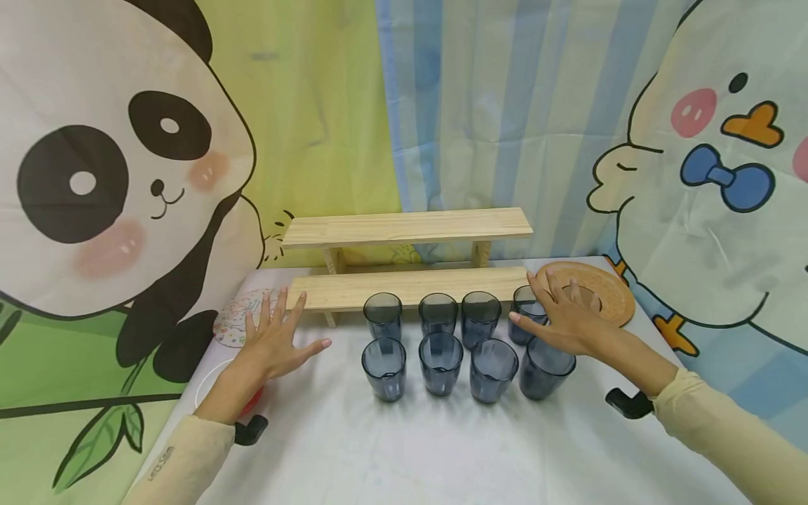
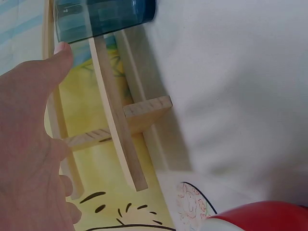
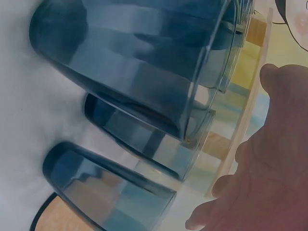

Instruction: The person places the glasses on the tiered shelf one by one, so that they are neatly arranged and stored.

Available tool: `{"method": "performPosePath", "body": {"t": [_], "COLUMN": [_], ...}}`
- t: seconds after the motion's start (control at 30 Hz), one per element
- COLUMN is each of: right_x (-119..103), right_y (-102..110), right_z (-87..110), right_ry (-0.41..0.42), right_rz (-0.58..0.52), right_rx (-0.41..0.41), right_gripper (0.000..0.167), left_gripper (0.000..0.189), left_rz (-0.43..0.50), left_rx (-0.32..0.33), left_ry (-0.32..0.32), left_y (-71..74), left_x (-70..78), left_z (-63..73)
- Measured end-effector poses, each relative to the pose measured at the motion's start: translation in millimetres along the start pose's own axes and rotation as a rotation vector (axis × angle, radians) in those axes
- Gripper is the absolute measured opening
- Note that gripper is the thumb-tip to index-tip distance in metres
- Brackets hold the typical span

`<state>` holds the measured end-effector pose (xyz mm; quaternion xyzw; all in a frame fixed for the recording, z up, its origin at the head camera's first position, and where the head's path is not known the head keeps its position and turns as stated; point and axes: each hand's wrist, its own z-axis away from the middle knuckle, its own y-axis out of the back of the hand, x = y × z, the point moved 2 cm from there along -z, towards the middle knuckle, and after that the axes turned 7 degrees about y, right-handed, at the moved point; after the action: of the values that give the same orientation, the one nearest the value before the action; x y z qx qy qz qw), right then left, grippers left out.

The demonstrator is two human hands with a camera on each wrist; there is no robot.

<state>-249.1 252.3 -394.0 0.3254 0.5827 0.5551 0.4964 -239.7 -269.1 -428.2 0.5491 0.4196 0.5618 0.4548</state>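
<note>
Several smoky blue drinking glasses stand upright in two rows on the white table, such as the front left glass [image 1: 385, 372] and the back left glass [image 1: 383, 317]. Behind them is a two-tier wooden shelf [image 1: 407, 284] with bare boards. My left hand [image 1: 271, 344] is spread with its fingers straight, left of the glasses and close to the shelf's left end, holding nothing. Fingers spread, my right hand [image 1: 562, 315] hovers over the right end of the rows, overlapping the back right glass [image 1: 525, 301] in the head view. In the right wrist view, glasses [image 3: 120, 62] fill the space beside that palm.
A round brown mat [image 1: 615, 298] lies at the back right of the table. At the left are a round patterned mat [image 1: 230, 319] and a red object [image 2: 269, 216], partly behind my left arm. Cartoon curtains [image 1: 328, 105] enclose the table's back and sides.
</note>
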Motion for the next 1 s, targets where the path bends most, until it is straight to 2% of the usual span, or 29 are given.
{"method": "performPosePath", "body": {"t": [0.3, 0.6, 0.77, 1.0], "right_x": [-0.8, 0.3, 0.0, -0.7], "right_y": [-0.9, 7.1, 16.3, 25.5], "right_z": [2.3, 6.6, 13.3, 32.3], "right_ry": [0.016, 0.014, 0.026, 0.063], "right_rz": [0.005, -0.031, -0.112, -0.264], "right_rx": [0.012, 0.028, 0.050, 0.147], "right_gripper": [0.101, 0.099, 0.099, 0.099], "left_gripper": [0.114, 0.114, 0.115, 0.119], "left_rz": [0.006, 0.016, 0.070, 0.189], "left_rx": [-0.018, -0.003, 0.005, 0.032], "left_ry": [0.020, 0.024, 0.033, 0.046], "left_y": [-2.1, -0.6, 2.6, 8.3], "left_x": [-2.4, -3.5, -2.9, -7.0], "left_z": [2.3, 3.4, 1.8, -6.0]}}
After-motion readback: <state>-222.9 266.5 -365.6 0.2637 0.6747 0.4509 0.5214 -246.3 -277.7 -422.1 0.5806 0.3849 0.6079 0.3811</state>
